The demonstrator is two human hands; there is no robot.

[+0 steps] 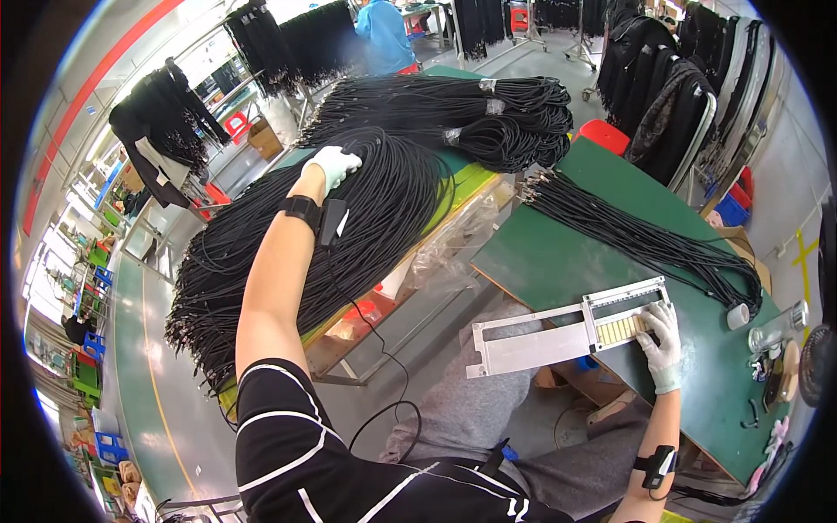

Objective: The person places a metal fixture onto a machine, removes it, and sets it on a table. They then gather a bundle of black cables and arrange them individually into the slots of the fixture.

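My left hand [334,167], in a white glove, reaches far out over a large heap of black cables [305,235]. Its fingers are bent closed on cables at the top of the heap; how many they hold cannot be made out. On the near edge of the green table rests a flat silver metal fixture [532,350] with long slots and a row of yellowish strips [617,331]. My right hand [660,344], also gloved in white, grips the right end of this fixture, with fingertips beside the strips. The fixture's left part juts out over my lap.
A loose bundle of black cables [645,227] lies across the green table [567,253]. Coiled, tied cable bundles [514,131] lie beyond the heap. At the right stand a clear jar [779,327], hand tools and a small fan [817,366]. A person in blue [384,39] is in the background.
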